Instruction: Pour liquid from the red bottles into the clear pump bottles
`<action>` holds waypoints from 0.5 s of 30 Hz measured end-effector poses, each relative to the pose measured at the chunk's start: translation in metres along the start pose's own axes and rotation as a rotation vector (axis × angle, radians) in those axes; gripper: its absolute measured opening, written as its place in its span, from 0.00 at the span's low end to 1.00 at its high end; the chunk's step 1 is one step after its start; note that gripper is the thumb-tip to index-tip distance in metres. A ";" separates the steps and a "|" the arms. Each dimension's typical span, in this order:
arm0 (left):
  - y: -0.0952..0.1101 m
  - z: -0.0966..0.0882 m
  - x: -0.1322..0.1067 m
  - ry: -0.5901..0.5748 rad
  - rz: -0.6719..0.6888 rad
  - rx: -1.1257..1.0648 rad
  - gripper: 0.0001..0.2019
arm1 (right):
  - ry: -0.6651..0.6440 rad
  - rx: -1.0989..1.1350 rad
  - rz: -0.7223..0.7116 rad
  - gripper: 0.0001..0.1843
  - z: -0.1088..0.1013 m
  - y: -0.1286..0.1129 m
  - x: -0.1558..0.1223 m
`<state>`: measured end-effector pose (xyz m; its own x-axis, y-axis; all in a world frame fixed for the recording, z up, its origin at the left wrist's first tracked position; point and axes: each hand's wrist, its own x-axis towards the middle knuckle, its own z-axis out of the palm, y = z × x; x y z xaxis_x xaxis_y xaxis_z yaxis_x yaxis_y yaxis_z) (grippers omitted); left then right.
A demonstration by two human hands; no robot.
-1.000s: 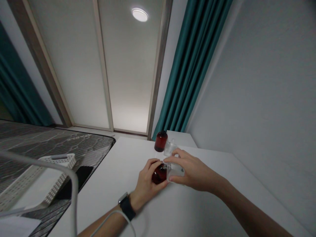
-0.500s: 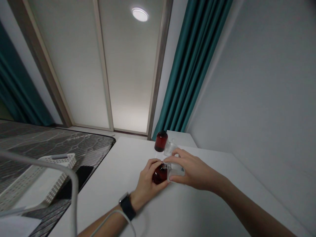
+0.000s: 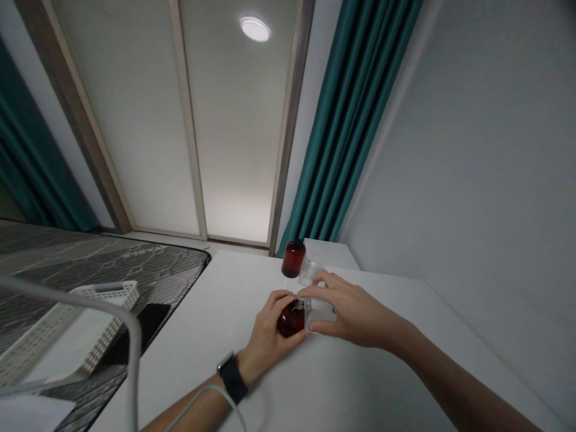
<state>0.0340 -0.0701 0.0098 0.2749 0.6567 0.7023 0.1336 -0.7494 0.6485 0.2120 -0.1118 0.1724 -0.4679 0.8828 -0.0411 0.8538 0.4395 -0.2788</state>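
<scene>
**Me:** I'm on the head feed from here. What has my left hand [image 3: 269, 343] got?

**Spotter:** Low and just left of centre in the frame, it's curled almost shut around a dark amber bottle [image 3: 290, 319]. The bottle sits tilted in your grip, just above the white table [image 3: 360, 384]. I can't tell whether it touches the surface.

**Me:** And my right hand [image 3: 353, 315]?

**Spotter:** It reaches in from the lower right, with its fingers wrapped closely around a clear container [image 3: 322, 312]. That container is pressed against the top of the amber bottle. Your fingers hide the join, so I can't tell how the two meet, or whether the clear piece is a bottle or a box.

**Me:** What's past my hands?

**Spotter:** Straight ahead, near the far end of the table, a second amber bottle [image 3: 293, 258] stands upright. A small clear bottle [image 3: 308, 270] stands just beside it, close to your right fingertips but not held.

**Me:** And to my left?

**Spotter:** At lower left, a white plastic basket [image 3: 105, 294] lies on a grey patterned mattress [image 3: 90, 258], next to a flat black object [image 3: 150, 324]. A black watch [image 3: 231, 379] is on your left wrist, with a white cable [image 3: 204, 390] running just below it.
</scene>
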 end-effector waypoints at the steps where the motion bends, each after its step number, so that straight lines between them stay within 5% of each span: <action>1: 0.000 0.000 0.000 0.001 0.000 -0.001 0.27 | -0.002 0.000 0.002 0.27 0.000 0.000 0.000; 15: 0.003 -0.001 0.000 0.007 -0.009 0.018 0.26 | 0.005 -0.003 -0.004 0.27 -0.001 0.000 0.000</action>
<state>0.0338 -0.0728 0.0117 0.2666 0.6643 0.6983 0.1528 -0.7445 0.6499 0.2120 -0.1115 0.1735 -0.4698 0.8821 -0.0350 0.8529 0.4433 -0.2757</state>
